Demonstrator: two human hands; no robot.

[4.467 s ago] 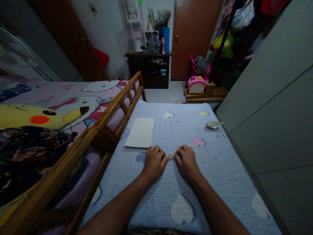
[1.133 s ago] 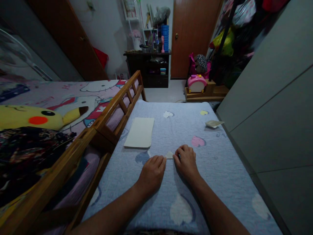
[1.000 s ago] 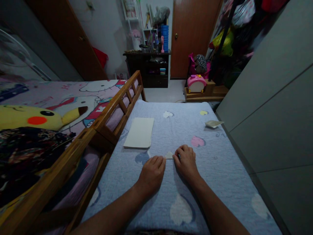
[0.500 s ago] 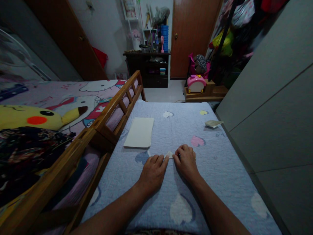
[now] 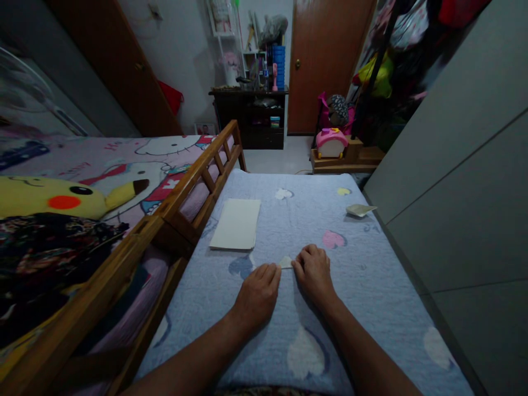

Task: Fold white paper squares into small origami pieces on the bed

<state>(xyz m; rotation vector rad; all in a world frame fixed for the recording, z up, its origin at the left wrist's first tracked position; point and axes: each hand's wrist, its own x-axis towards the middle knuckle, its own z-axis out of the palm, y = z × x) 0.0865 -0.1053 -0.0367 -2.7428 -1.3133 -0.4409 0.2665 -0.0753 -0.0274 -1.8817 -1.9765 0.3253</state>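
A small folded piece of pale paper [image 5: 286, 262] lies on the blue bedspread between my two hands, its visible part peaked like a triangle. My left hand [image 5: 258, 289] pinches its left end, fingers curled together. At the right end, my right hand [image 5: 312, 270] holds the paper between thumb and bent fingers. My fingers hide both ends of it. Beyond my left hand rests a stack of cream paper sheets [image 5: 236, 224]. Another folded paper piece [image 5: 361, 210] sits apart at the far right of the bed.
The heart-patterned bedspread [image 5: 297, 217] spreads under everything. Along the left runs a wooden bed rail [image 5: 198, 181], with a yellow plush toy [image 5: 53, 195] on the bed behind it. A pale cabinet [image 5: 462, 165] borders the right side. A dark dresser [image 5: 251, 118] stands at the back.
My left index finger has drawn back to the left and curled in with the others, so more of the paper's lower edge shows. My right hand stays in place.
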